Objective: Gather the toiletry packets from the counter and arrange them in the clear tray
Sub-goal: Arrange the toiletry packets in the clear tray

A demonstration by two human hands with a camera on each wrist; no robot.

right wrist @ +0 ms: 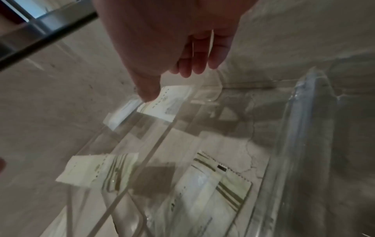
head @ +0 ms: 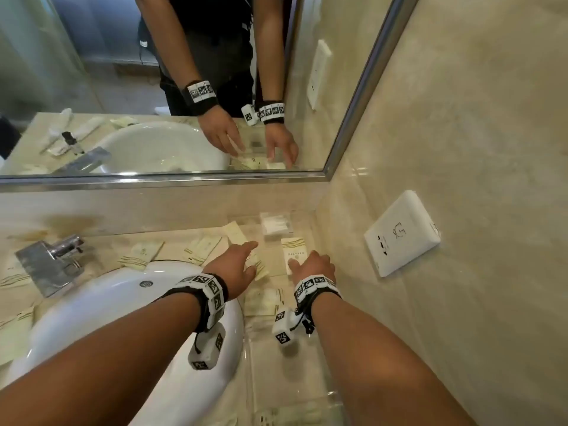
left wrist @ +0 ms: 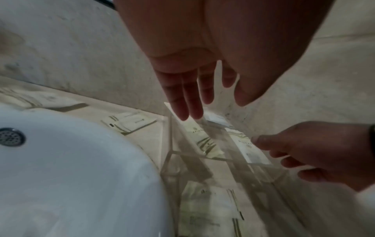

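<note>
Head view: left hand (head: 236, 267) and right hand (head: 313, 263), fingers loosely extended and gripping nothing, above packets (head: 294, 252) in clear tray (head: 276, 330).

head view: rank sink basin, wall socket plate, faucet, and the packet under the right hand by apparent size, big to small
1. sink basin, by far the largest.
2. wall socket plate.
3. faucet, close to the plate; the ranking between them is unsure since wide-angle edges distort.
4. packet under the right hand, smallest, partly covered.
</note>
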